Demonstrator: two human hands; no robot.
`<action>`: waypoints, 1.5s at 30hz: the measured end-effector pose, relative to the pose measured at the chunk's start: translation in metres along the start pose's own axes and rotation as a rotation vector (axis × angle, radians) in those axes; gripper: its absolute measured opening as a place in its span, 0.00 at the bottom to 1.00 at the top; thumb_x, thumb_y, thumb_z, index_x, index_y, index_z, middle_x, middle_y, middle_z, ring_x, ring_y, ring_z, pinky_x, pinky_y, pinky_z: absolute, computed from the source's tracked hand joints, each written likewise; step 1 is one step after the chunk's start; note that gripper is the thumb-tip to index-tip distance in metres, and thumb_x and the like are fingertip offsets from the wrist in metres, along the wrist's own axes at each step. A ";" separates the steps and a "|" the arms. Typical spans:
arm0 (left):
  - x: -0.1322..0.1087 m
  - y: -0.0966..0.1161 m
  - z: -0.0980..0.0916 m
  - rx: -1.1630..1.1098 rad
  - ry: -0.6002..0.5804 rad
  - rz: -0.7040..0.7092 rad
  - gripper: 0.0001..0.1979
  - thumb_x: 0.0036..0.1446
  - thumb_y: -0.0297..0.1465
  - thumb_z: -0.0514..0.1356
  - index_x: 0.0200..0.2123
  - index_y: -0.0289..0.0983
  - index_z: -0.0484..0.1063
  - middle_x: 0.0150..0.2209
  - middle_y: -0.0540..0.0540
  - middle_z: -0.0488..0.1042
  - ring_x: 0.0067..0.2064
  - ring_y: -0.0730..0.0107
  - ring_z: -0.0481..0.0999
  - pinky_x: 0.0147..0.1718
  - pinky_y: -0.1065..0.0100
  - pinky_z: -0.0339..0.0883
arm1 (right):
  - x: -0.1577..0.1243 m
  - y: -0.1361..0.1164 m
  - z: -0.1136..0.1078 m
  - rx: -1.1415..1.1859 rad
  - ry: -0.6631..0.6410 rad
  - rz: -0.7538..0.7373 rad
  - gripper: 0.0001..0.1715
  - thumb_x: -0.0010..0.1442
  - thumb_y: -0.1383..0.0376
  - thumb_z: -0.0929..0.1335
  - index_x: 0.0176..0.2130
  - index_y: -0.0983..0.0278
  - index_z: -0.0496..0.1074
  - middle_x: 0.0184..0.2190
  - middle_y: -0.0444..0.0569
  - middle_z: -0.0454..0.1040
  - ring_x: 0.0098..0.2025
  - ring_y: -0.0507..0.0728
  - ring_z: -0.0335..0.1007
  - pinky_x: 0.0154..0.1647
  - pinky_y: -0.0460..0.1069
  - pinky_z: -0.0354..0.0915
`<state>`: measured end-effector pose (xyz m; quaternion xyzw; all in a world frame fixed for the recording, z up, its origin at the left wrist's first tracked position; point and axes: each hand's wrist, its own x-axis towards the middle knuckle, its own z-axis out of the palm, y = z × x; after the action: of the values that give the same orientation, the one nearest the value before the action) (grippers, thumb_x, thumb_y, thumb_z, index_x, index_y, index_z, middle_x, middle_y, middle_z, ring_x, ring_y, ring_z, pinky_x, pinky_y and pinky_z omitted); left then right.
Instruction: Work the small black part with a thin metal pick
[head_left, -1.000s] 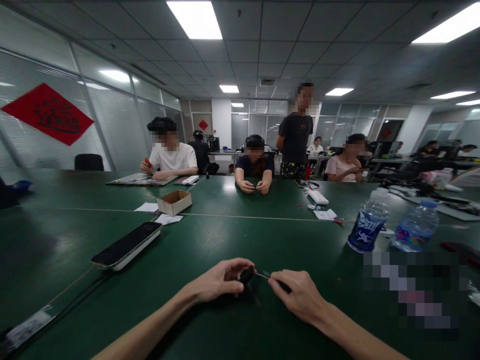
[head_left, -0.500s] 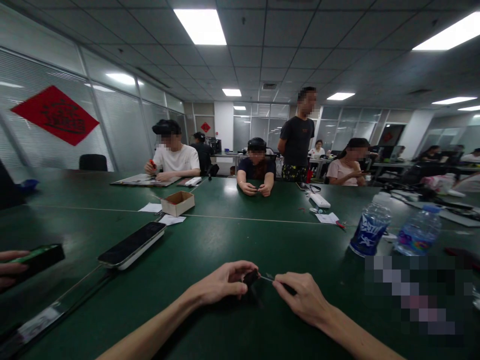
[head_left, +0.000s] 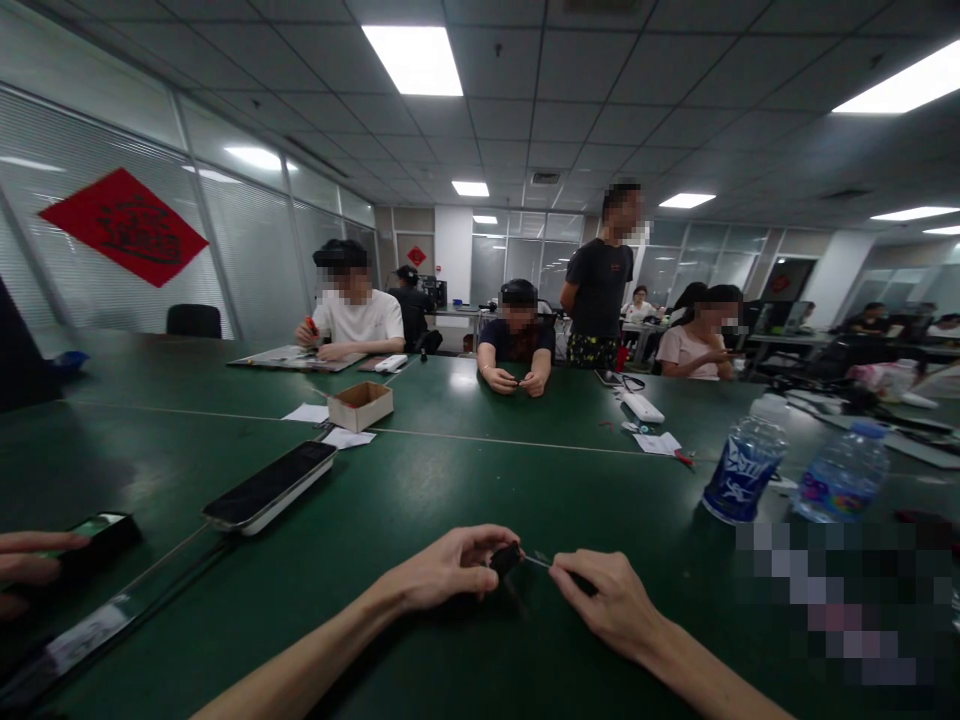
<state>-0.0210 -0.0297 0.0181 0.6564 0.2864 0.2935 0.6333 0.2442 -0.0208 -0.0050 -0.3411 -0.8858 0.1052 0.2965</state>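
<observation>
Hands unchanged in pose; new only other person's hand (head_left: 30, 556) at left edge, holding phone (head_left: 101, 535). Left hand (head_left: 442, 570) fingers clenched on small black object (head_left: 506, 560), just above green table (head_left: 420, 480). Right hand (head_left: 611, 603) pinching dark-handled metal pin (head_left: 537, 561), tip near object. Left forearm (head_left: 300, 665) and right forearm (head_left: 705, 672) angling inward from bottom edge.

Green conference table (head_left: 420, 480) under office lights. Lower left, black-topped power strip (head_left: 268, 488). Centre, open cardboard box (head_left: 360, 406). Right, two plastic water bottles (head_left: 744, 470). Far side, standing co-worker (head_left: 598, 285). Upper left, red diamond banner (head_left: 124, 226).
</observation>
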 end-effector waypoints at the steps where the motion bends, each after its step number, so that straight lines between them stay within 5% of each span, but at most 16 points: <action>1: 0.000 0.000 0.000 0.009 0.002 0.003 0.30 0.48 0.39 0.64 0.53 0.38 0.63 0.47 0.42 0.68 0.41 0.64 0.68 0.35 0.68 0.63 | 0.000 -0.001 0.000 0.013 0.005 -0.004 0.14 0.66 0.62 0.60 0.39 0.62 0.72 0.27 0.44 0.71 0.28 0.52 0.66 0.30 0.47 0.58; 7: 0.002 -0.001 -0.004 -0.005 0.099 0.022 0.22 0.51 0.33 0.61 0.50 0.38 0.65 0.48 0.43 0.67 0.36 0.71 0.67 0.33 0.70 0.63 | -0.003 -0.007 0.004 0.058 0.022 -0.074 0.13 0.66 0.63 0.60 0.38 0.63 0.72 0.27 0.45 0.70 0.27 0.51 0.65 0.30 0.46 0.57; 16: 0.005 -0.007 -0.004 -0.119 0.075 0.038 0.27 0.49 0.32 0.63 0.53 0.39 0.63 0.52 0.41 0.65 0.41 0.67 0.68 0.33 0.70 0.63 | 0.004 -0.005 0.008 -0.028 0.052 0.093 0.13 0.66 0.62 0.60 0.38 0.61 0.72 0.31 0.45 0.73 0.31 0.53 0.69 0.35 0.46 0.61; 45: 0.000 -0.011 -0.003 -0.086 0.030 0.001 0.27 0.47 0.35 0.63 0.52 0.37 0.65 0.50 0.40 0.69 0.35 0.69 0.70 0.33 0.68 0.61 | 0.001 -0.002 0.013 -0.085 0.013 0.064 0.15 0.66 0.59 0.59 0.35 0.59 0.71 0.28 0.43 0.72 0.30 0.53 0.69 0.33 0.45 0.59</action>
<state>-0.0231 -0.0270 0.0072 0.6240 0.2827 0.3156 0.6565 0.2348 -0.0211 -0.0145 -0.3824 -0.8761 0.0747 0.2839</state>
